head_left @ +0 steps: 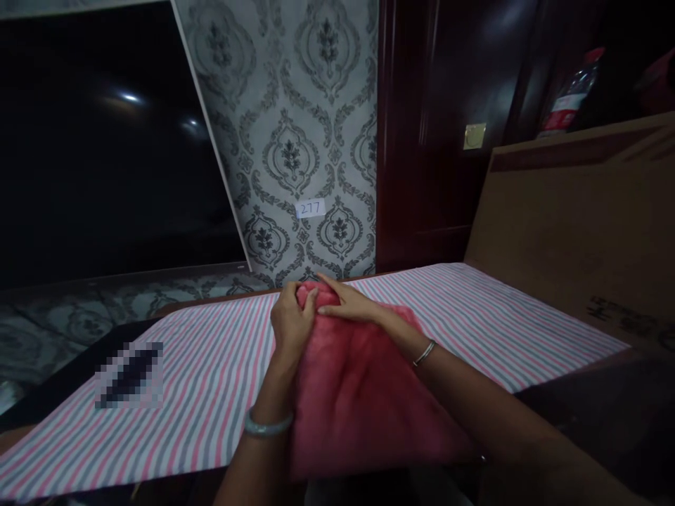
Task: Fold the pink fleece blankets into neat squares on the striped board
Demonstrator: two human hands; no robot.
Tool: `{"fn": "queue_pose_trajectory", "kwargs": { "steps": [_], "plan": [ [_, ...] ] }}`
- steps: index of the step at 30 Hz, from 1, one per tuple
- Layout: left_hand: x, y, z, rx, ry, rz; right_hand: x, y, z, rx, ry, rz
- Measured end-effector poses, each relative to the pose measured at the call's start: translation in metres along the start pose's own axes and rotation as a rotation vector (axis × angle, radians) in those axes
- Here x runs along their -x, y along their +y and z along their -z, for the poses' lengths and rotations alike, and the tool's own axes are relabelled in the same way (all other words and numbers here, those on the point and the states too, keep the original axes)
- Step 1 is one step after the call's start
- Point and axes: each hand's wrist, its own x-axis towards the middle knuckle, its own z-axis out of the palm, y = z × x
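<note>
A soft red cloth (358, 393) is bunched at its far end and hangs down toward me over the near edge of the table. My left hand (292, 316) is closed around the bunched end, its thumb pressed on top. From the other side my right hand (348, 302) grips the same bunch, with thumb and fingers on either side of the fabric. Folds run down the cloth between my forearms, and its lower part is blurred. Whether anything is inside the bunch is hidden.
Under the cloth lies a striped pink, grey and white tablecloth (211, 379). A blurred-out dark item (129, 376) rests on its left side. Behind stands a large television (116, 140). At right are a cardboard box (569, 225) and a bottle (572, 98).
</note>
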Motion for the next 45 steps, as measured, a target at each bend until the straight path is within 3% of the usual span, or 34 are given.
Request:
{"fn": "queue_pose_trajectory", "kwargs": {
  "steps": [5,12,18,22,24,27,29,31,35,40,42,45],
  "plan": [
    [0.014,0.017,0.015,0.131,0.028,-0.091,0.014,-0.025,0.013,-0.115,-0.026,0.060],
    [0.053,0.011,0.035,0.354,-0.143,-0.073,0.045,-0.040,0.026,-0.069,0.278,0.061],
    [0.114,-0.038,0.070,0.354,-0.393,0.183,0.068,-0.056,0.061,-0.128,0.428,0.086],
    [0.155,-0.063,0.070,0.631,-0.251,0.421,0.083,-0.067,0.078,-0.098,0.549,0.099],
    [0.172,-0.062,0.059,0.816,-0.167,0.530,0.089,-0.071,0.083,-0.128,0.606,0.111],
    [0.185,-0.047,0.037,0.909,-0.186,0.621,0.094,-0.076,0.088,-0.172,0.678,0.131],
    [0.181,-0.032,0.027,0.973,-0.168,0.616,0.098,-0.078,0.093,-0.182,0.727,0.142],
    [0.165,-0.015,0.027,1.077,-0.070,0.563,0.103,-0.081,0.101,-0.184,0.780,0.144],
    [0.119,0.014,0.054,1.145,0.106,0.428,0.117,-0.085,0.121,-0.198,0.855,0.090],
    [0.057,0.026,0.090,1.071,0.061,0.400,0.119,-0.063,0.125,-0.382,0.843,-0.057],
    [0.030,0.023,0.085,1.033,0.015,0.452,0.110,-0.041,0.115,-0.514,0.815,-0.164],
    [-0.007,0.011,0.055,1.012,-0.069,0.561,0.091,-0.001,0.087,-0.682,0.806,-0.412]
  ]
}}
